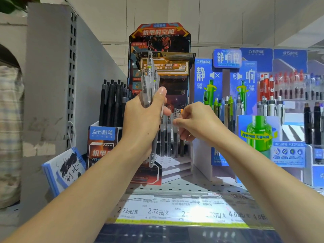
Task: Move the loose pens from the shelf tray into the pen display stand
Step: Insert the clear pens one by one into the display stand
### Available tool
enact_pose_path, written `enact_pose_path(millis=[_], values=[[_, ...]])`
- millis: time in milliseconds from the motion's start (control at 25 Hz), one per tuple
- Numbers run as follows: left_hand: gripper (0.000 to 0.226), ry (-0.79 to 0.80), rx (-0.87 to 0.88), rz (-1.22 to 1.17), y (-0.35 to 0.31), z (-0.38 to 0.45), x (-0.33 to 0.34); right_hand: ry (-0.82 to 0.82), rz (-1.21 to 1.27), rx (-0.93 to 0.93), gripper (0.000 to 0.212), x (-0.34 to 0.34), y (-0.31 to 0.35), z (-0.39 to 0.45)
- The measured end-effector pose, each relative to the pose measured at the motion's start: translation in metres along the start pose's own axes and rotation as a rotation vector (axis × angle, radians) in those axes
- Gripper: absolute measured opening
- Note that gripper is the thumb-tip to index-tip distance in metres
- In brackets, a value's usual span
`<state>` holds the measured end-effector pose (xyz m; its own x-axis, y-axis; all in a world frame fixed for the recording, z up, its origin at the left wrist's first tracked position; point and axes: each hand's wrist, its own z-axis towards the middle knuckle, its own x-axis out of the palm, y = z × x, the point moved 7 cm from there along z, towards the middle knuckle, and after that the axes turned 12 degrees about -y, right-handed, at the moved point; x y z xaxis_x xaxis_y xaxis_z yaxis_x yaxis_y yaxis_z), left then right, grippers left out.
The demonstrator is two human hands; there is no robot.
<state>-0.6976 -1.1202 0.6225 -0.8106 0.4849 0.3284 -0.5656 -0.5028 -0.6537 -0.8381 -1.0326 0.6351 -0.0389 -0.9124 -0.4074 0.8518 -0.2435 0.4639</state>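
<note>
At shelf height, my left hand gripped a bundle of clear pens upright, thumb clamped across the barrels, just in front of the pen display stand. My right hand pinched the top of one pen standing over the stand's stepped, holed tiers, beside others already slotted. I judged these light, stiff and slick plastic; a loose bundle could fan out or slip. Best hold: mid-barrel, one pen singled out, tip guided down into a hole.
</note>
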Motion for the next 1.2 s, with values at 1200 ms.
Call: enact_pose_path(millis=[1200], values=[[0.034, 0.058, 0.038, -0.035, 0.004, -0.001, 0.007, -0.076, 0.296, 0.034, 0.01, -0.03, -0.004, -0.009]])
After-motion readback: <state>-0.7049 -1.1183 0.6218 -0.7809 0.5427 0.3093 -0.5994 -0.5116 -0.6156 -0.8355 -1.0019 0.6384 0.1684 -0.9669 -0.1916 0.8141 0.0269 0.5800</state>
